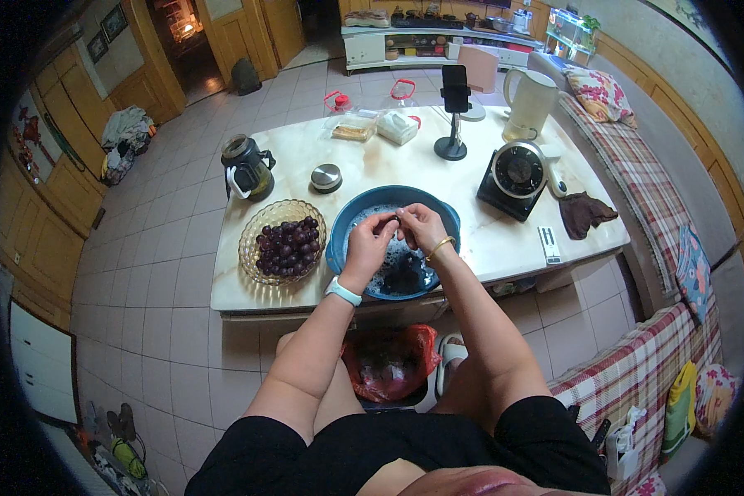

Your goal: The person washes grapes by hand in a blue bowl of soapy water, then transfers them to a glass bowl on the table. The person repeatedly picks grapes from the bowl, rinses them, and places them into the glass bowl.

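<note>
Over a blue plastic basin (333, 243) of foamy water, both my hands meet at a small dark grape (396, 219). My left hand (372, 242) pinches it between thumb and fingers, with a pale watch band on the wrist. The fingertips of my right hand (423, 227) touch the grape from the other side; a gold bangle is on that wrist. Dark items, too unclear to tell apart, lie in the water near the basin's front. To the left of the basin, a scalloped amber glass bowl (248, 248) holds a heap of dark grapes (288, 247).
The marble-topped table (384, 162) also bears a dark-cased jug (248, 170), a metal lid (327, 178), a phone on a stand (454, 111), a plastic pitcher (529, 102), a round-faced black appliance (519, 173) and a brown cloth (586, 214). A red-bag-lined bin (431, 353) stands between my legs.
</note>
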The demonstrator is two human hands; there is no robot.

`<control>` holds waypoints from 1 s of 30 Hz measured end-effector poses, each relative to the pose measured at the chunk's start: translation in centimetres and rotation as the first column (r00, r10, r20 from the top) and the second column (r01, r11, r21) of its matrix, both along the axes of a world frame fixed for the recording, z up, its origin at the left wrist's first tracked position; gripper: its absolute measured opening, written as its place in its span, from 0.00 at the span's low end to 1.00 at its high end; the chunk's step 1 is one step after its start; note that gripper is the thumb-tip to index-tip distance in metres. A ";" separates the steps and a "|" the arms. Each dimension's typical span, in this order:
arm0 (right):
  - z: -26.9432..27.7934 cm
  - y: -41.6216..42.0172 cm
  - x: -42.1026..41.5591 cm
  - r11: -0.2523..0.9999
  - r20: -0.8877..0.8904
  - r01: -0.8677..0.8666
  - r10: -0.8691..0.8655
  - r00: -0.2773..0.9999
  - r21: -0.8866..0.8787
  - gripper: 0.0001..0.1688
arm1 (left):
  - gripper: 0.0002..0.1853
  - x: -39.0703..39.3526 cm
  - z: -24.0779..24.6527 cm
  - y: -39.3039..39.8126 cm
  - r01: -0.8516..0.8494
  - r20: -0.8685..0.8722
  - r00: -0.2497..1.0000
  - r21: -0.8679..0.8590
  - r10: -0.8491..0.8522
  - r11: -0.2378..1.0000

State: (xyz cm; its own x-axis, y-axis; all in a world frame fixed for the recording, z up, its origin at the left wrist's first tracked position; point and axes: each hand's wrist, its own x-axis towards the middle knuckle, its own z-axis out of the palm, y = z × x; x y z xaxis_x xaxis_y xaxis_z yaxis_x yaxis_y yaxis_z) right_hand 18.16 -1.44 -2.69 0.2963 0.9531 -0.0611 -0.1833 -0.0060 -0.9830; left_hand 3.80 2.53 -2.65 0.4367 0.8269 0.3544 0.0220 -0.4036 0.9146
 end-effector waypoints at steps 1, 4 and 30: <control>0.4 -0.2 -0.1 0.999 0.003 -0.017 0.017 1.000 0.032 0.12 | 0.11 0.1 -0.2 0.2 0.032 0.081 0.996 -0.111 -0.023 0.993; 1.1 -0.7 0.0 0.995 0.039 -0.070 0.067 0.997 0.069 0.12 | 0.09 0.1 -0.5 0.8 0.086 0.189 0.982 -0.325 -0.025 0.942; -2.7 0.8 2.3 0.854 0.831 0.163 0.409 0.376 -0.494 0.16 | 0.18 -1.4 -0.3 -0.6 0.132 -0.492 0.869 0.135 -0.049 0.982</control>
